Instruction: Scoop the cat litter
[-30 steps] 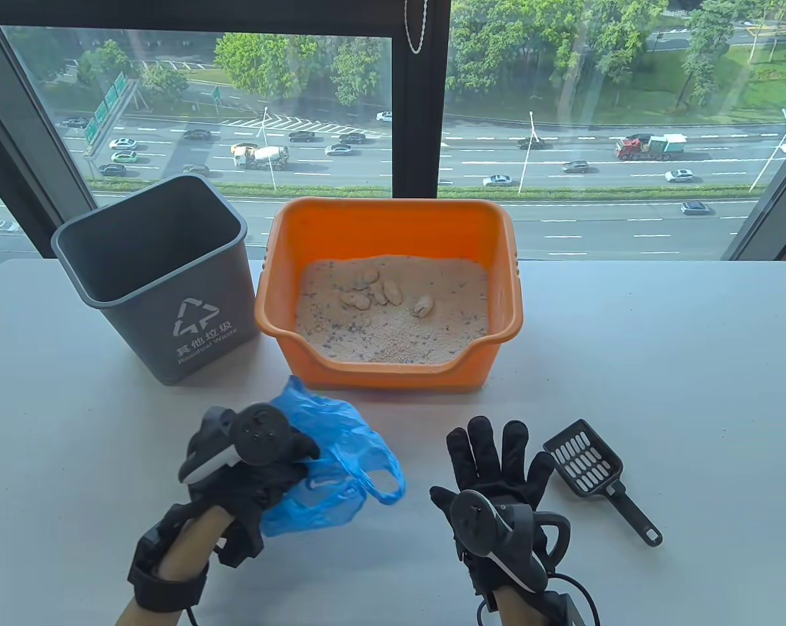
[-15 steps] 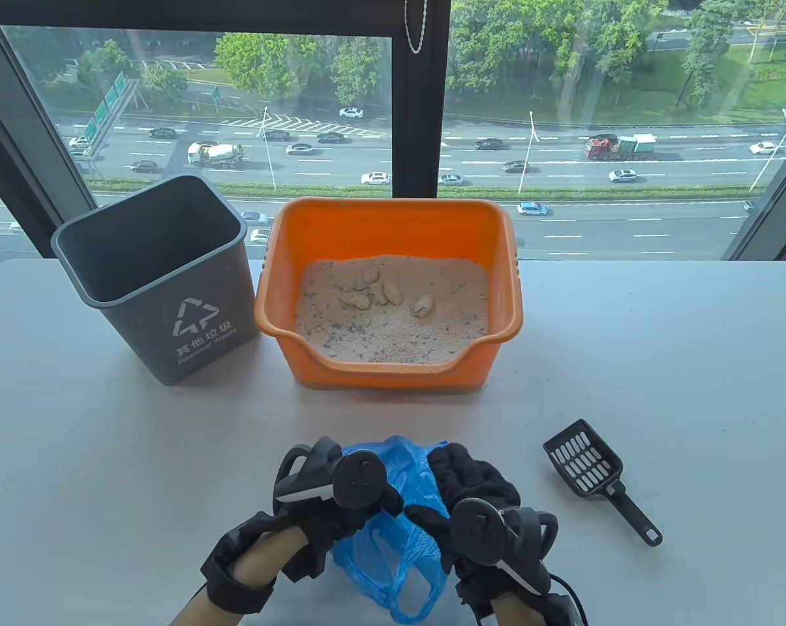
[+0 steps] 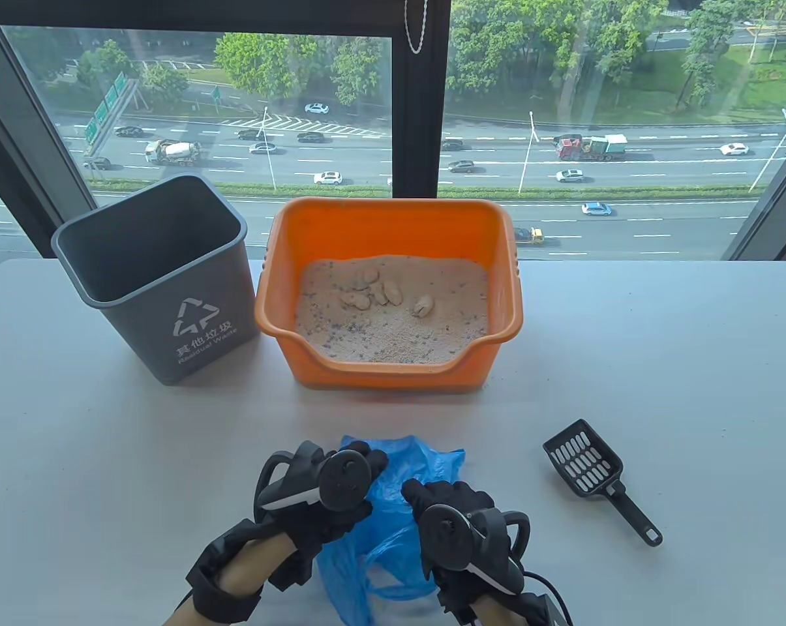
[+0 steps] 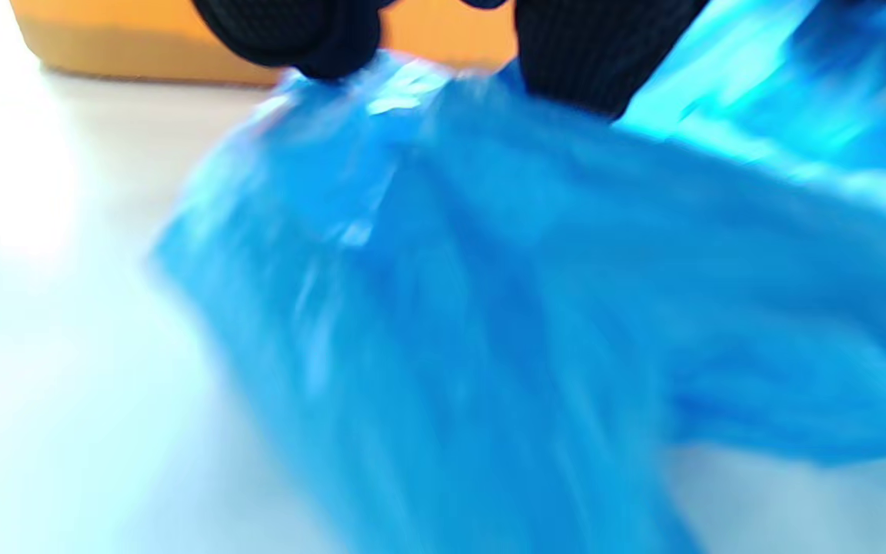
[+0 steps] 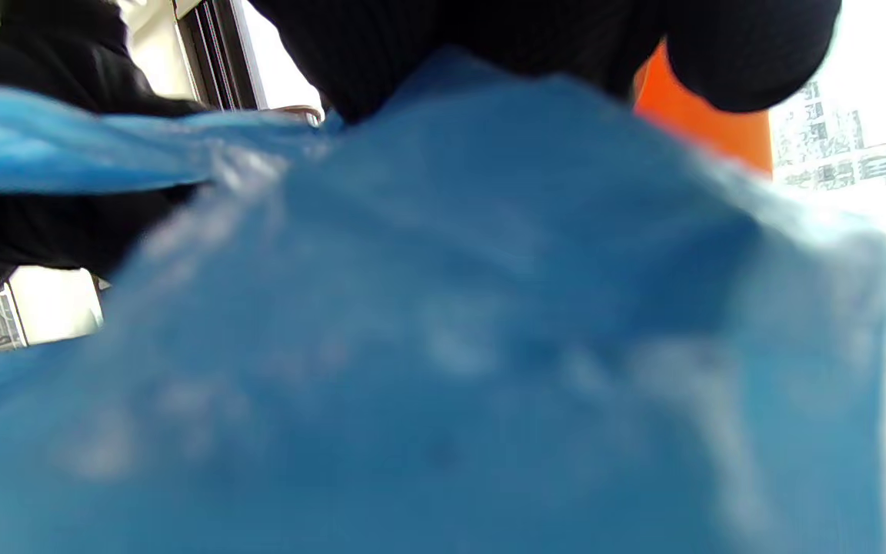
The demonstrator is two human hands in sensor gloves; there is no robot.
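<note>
A: Figure, near edge of the desk (image 3: 660,365). What do the fingers (image 4: 566,54) hold?

B: Both sets pinch the blue plastic bag (image 3: 393,521). The left hand (image 3: 314,502) has its fingers curled into the film on the bag's left side; the right hand (image 3: 461,521) grips the right side, fingers bent over a fold. Both wrist views show black fingertips biting into blue film, though blurred.

A: The step in hand, and how to do it well?

B: By judgement, opening the bag to line the grey waste bin (image 3: 154,274). Find the mouth's two layers, rub them apart between thumb and finger, then draw the hands away from each other. Thin film clings, so short pulls serve better than one hard tug.

A: Where do the task's things lie, reckoned from the fingers?

B: The black litter scoop (image 3: 595,473) rests on the desk to the right of the right fingers, apart from them, untouched. The orange litter tray (image 3: 393,228) stands beyond the fingers, straight ahead; pale clumps (image 3: 379,290) lie on the litter (image 3: 393,332) in its far half. The bin is ahead and to the left, beside the tray.
</note>
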